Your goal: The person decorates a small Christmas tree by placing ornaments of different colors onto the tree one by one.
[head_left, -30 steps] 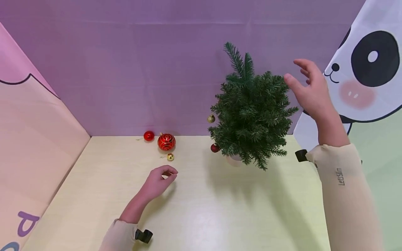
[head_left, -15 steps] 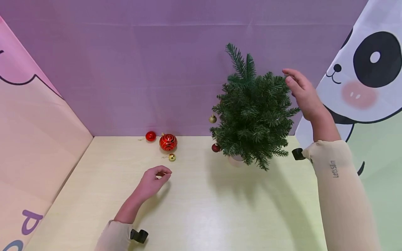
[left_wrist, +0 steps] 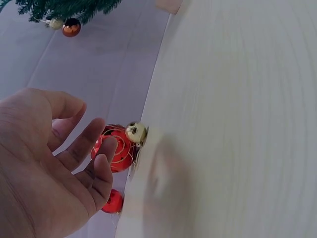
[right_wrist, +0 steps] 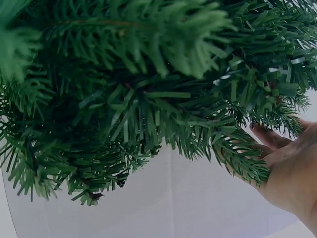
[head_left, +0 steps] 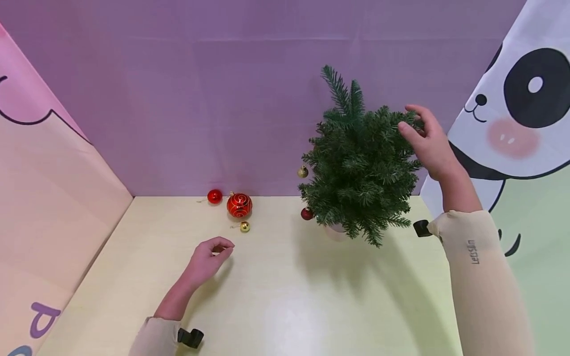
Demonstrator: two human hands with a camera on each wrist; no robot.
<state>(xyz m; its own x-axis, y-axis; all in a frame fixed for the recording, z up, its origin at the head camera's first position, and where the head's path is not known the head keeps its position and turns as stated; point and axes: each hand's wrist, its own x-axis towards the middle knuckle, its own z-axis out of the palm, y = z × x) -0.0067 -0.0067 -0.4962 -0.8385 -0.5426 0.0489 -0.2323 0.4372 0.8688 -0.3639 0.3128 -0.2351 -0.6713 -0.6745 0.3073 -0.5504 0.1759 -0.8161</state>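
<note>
A small artificial Christmas tree point(head_left: 360, 168) stands at the back right of the table, its pale base mostly hidden by branches. Gold and dark red baubles hang on its left side. My right hand point(head_left: 429, 141) is at the tree's upper right edge, thumb and fingers spread about a branch tip; in the right wrist view, needles partly cover it. Loosely bent and holding nothing, my left hand point(head_left: 207, 259) hovers over the table. Beyond it lie a large red swirl-patterned bauble point(head_left: 239, 205), a smaller red bauble point(head_left: 214, 196) and a small gold bauble point(head_left: 245, 227).
The light wooden table point(head_left: 285, 291) meets a purple cloth backdrop point(head_left: 213, 113) behind the tree. A panel with a printed panda point(head_left: 512, 143) rises on the right, and a pink and peach panel point(head_left: 49, 198) on the left.
My right hand has come down and in towards the tree, its fingers now at the branch tip. My left hand has drawn back leftward, away from the baubles.
</note>
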